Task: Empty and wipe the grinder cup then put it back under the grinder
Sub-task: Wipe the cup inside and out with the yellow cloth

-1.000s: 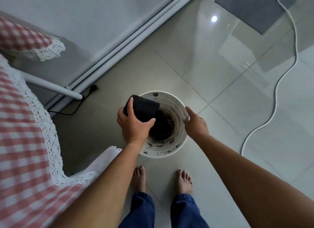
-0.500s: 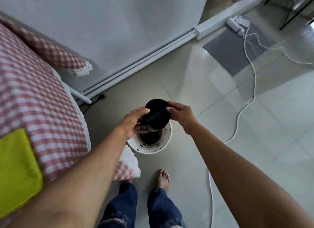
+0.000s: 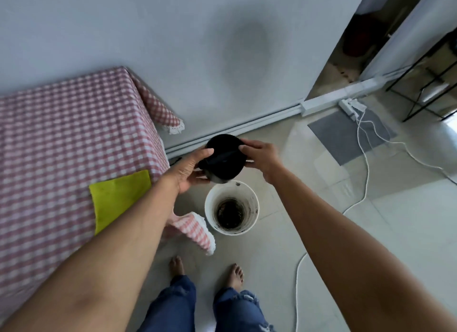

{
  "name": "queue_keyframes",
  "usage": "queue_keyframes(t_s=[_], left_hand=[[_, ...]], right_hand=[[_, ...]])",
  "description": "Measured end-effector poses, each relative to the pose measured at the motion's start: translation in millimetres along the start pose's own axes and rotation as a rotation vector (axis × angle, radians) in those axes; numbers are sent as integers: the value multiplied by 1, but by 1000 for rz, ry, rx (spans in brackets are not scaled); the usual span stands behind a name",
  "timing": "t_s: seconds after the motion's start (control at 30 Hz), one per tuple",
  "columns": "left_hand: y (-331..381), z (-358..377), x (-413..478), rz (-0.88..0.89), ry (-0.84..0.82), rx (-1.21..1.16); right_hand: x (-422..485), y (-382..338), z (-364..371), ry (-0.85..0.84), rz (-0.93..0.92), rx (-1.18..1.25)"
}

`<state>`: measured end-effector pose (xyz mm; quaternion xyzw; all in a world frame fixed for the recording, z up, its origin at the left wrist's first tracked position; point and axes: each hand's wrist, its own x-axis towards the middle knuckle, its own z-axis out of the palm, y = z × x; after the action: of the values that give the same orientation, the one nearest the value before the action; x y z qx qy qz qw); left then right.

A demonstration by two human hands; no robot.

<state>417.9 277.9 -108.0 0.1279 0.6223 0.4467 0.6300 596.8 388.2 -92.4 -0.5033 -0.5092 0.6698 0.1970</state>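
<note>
Gripping the black grinder cup [image 3: 223, 158] from both sides, the left hand [image 3: 190, 170] cradles its 9 o'clock flank while the right hand [image 3: 262, 157] pinches the rim at 3 o'clock. Held in the air, the cup sits at 12 o'clock from the white bucket [image 3: 210, 205] on the floor. A yellow-green cloth [image 3: 116, 195] lies on the checked tablecloth [image 3: 61, 133] at 9 o'clock.

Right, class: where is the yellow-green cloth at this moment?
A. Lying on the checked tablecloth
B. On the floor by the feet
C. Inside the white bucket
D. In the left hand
A: the cloth lies flat on the tablecloth, while the left hand and right hand both hold the black cup above the bucket.
</note>
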Motion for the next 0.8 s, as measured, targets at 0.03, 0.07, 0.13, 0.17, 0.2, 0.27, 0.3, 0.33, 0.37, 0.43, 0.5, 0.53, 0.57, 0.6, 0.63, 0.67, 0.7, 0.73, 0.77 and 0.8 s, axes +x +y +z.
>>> queue_keyframes(t_s=[0.03, 0.07, 0.13, 0.17, 0.2, 0.27, 0.3, 0.33, 0.37, 0.43, 0.5, 0.53, 0.57, 0.6, 0.63, 0.67, 0.7, 0.73, 0.77, 0.8], left_hand=[[5, -8, -9, 18, 1, -13], [10, -19, -20, 43, 5, -33], [20, -41, -40, 99, 6, -71], [25, -52, -50, 126, 11, -76], [29, -61, -58, 144, 20, -75], [35, -89, -76, 181, 54, -76], [37, -104, -85, 196, 65, -73], [39, -120, -94, 210, 73, -74], [40, -132, -102, 215, 81, -84], [41, -163, -123, 220, 101, -104], [39, -199, -142, 215, 133, -119], [37, -216, -148, 212, 151, -130], [36, -236, -156, 214, 168, -138], [33, -256, -162, 211, 182, -141], [31, -274, -168, 202, 193, -144], [30, -289, -173, 196, 198, -142], [28, -302, -177, 190, 202, -140], [24, -317, -183, 183, 205, -140], [21, -331, -189, 181, 205, -141], [18, -343, -193, 182, 205, -146]], right_hand=[[-3, -10, 10, -8, -10, -1], [-8, -20, 23, -19, -23, -6], [-16, -36, 49, -35, -48, -4], [-19, -43, 63, -44, -60, 2], [-22, -48, 75, -51, -68, 6], [-30, -58, 107, -71, -82, 7], [-34, -60, 123, -78, -86, 12], [-37, -63, 141, -86, -91, 14], [-41, -65, 156, -94, -97, 17], [-50, -67, 194, -109, -110, 24], [-60, -66, 236, -112, -112, 40], [-65, -65, 253, -117, -111, 55], [-70, -64, 273, -127, -112, 73], [-74, -63, 293, -139, -110, 88], [-78, -60, 312, -150, -113, 93], [-80, -57, 327, -157, -116, 89], [-81, -54, 339, -162, -120, 81], [-83, -51, 354, -163, -122, 70], [-86, -47, 367, -159, -118, 61], [-88, -44, 379, -154, -115, 48]])
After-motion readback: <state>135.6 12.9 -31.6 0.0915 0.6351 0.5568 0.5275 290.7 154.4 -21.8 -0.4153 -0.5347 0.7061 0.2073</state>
